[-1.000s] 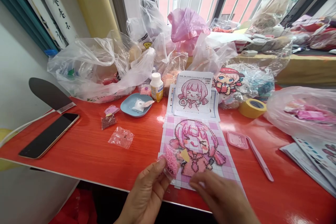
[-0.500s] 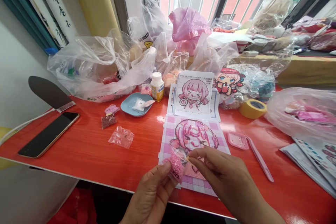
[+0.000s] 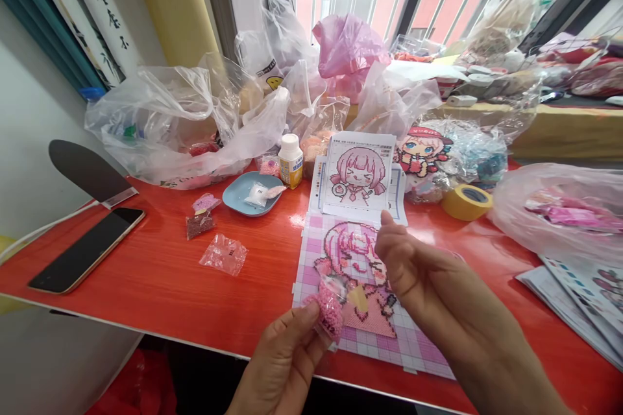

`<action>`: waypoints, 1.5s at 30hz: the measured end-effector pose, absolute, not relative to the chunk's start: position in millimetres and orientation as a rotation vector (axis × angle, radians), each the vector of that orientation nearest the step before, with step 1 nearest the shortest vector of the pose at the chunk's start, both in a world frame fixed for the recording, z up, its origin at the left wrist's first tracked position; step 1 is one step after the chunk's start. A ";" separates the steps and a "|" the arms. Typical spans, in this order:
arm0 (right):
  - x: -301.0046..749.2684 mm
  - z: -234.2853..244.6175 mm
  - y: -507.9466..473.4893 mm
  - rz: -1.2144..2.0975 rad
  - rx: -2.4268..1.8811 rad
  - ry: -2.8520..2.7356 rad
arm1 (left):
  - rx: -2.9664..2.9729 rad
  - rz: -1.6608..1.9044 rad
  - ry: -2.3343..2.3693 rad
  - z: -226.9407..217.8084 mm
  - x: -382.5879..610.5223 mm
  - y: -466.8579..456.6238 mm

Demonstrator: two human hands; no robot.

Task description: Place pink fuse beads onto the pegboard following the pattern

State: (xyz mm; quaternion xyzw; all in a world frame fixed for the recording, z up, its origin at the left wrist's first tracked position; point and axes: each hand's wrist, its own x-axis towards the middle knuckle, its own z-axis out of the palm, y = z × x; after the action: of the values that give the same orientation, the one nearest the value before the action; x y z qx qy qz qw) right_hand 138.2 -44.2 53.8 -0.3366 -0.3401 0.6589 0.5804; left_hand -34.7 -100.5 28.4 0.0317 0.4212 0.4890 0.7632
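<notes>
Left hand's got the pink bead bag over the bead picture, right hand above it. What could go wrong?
1. The bag of pink beads is pinched in the left hand above the bead picture; if it tips, beads may scatter over the placed rows.
2. The right hand hangs close above the picture; a brush could dislodge beads.
3. The picture's near edge lies close to the table edge; a nudge might push it off.

Bare table [image 3: 160,292] left of pegboard [image 3: 310,259] (bead packets [image 3: 224,254] beyond), plastic bags [image 3: 195,117] behind.
</notes>
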 end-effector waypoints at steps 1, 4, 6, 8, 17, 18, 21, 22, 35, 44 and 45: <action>133.9 53.9 -43.8 1.535 -0.773 -0.744 | 0.071 1.070 0.910 28.3 -34.6 -100.1; 116.9 56.0 -49.4 1.527 -0.752 -0.613 | 0.085 1.076 0.894 27.0 -34.3 -99.2; 107.2 59.6 -55.2 1.539 -0.724 -0.586 | 0.087 1.074 0.895 26.4 -34.1 -99.2; 101.3 63.3 -59.8 1.532 -0.714 -0.571 | 0.081 1.075 0.901 26.9 -33.4 -99.3; 100.1 54.7 -66.8 1.314 -0.811 -0.829 | 0.051 1.104 0.894 31.7 -28.6 -97.7; 100.4 53.1 -67.4 1.280 -0.836 -0.887 | 0.049 1.105 0.894 31.8 -28.7 -97.5; 100.1 51.1 -69.6 1.144 -0.926 -1.053 | 0.041 1.118 0.895 32.9 -28.2 -96.3; 99.5 51.2 -70.5 1.091 -0.953 -1.098 | 0.040 1.123 0.896 33.5 -27.5 -95.8; 101.1 50.1 -71.9 0.594 -1.126 -1.414 | 0.023 1.136 0.886 37.6 -21.9 -93.3; 96.1 52.1 -72.2 0.828 -1.053 -1.335 | 0.020 1.140 0.880 40.5 -20.6 -95.8; 96.5 51.6 -72.1 0.814 -1.065 -1.333 | 0.021 1.134 0.884 41.0 -20.5 -95.9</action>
State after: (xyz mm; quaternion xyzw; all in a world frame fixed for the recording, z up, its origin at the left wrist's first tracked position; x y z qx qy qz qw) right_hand 96.5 -72.1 51.6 -0.4567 -0.5715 0.3492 0.5856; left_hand -20.5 -95.9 41.0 0.0095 0.4047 0.5193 0.7526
